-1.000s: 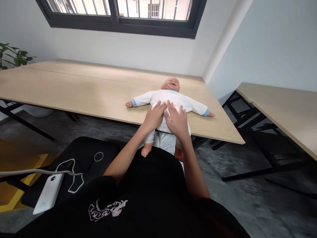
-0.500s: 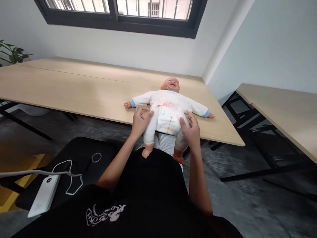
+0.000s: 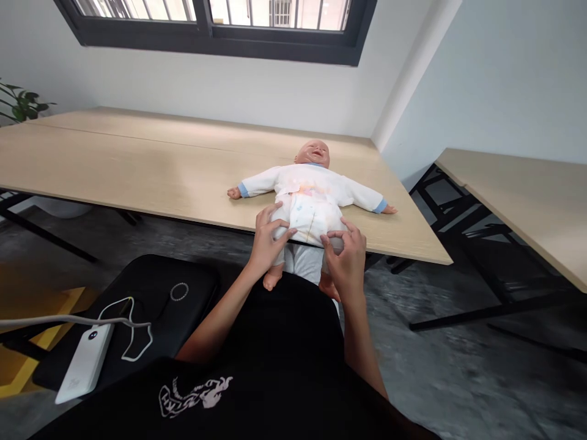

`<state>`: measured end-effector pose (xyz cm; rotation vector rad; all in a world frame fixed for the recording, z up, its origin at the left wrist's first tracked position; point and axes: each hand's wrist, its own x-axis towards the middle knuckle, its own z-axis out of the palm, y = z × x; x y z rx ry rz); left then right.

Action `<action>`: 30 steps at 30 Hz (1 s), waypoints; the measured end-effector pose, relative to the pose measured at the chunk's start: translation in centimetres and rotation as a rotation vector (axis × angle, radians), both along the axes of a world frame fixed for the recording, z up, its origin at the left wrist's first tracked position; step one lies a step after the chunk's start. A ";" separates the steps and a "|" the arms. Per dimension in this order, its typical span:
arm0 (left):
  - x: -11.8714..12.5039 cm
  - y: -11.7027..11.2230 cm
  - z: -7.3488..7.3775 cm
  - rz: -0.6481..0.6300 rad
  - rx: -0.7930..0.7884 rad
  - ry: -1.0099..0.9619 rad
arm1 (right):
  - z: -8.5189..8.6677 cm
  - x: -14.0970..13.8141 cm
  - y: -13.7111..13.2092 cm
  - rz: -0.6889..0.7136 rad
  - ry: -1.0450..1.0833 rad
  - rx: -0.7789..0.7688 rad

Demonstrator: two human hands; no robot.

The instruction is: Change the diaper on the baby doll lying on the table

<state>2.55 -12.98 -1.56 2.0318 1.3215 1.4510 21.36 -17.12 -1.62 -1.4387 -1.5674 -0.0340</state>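
A baby doll (image 3: 316, 178) in a white top with blue cuffs lies on its back at the table's front edge, arms spread, legs hanging over. Round its hips is a white printed diaper (image 3: 303, 215). My left hand (image 3: 269, 241) lies over one thigh, thumb and forefinger closed at the diaper's leg edge. On the other side my right hand (image 3: 346, 256) has its thumb and forefinger pinched at the opposite leg edge. My hands hide much of the doll's thighs; its feet show below them.
The doll lies on a long wooden table (image 3: 137, 165) against the wall under a window. A second table (image 3: 518, 195) stands at right. On a black chair (image 3: 183, 269) at left lie a white power bank (image 3: 87, 360), a cable and a beaded bracelet (image 3: 179, 291).
Both hands have moved inward and down from the outer thighs to the diaper's leg edges, and their fingers have closed there. The doll stays in place on the table.
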 end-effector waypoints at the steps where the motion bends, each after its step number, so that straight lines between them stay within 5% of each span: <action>1: -0.2 0.0 0.2 -0.003 -0.008 -0.026 | -0.1 0.0 0.0 0.004 -0.010 0.003; 7: -1.4 0.2 0.8 0.011 -0.009 -0.073 | -0.6 -0.2 0.2 0.070 -0.062 0.023; 12: -1.4 0.6 1.0 0.049 0.043 -0.065 | -0.4 -0.8 0.6 -0.051 -0.077 0.071; 21: -2.9 0.4 0.5 -0.049 0.049 0.238 | -0.7 1.3 -0.2 0.103 -0.184 -0.023; 30: -2.8 0.4 1.0 -0.134 -0.083 -0.057 | -2.2 -1.6 0.5 -0.142 -0.133 0.054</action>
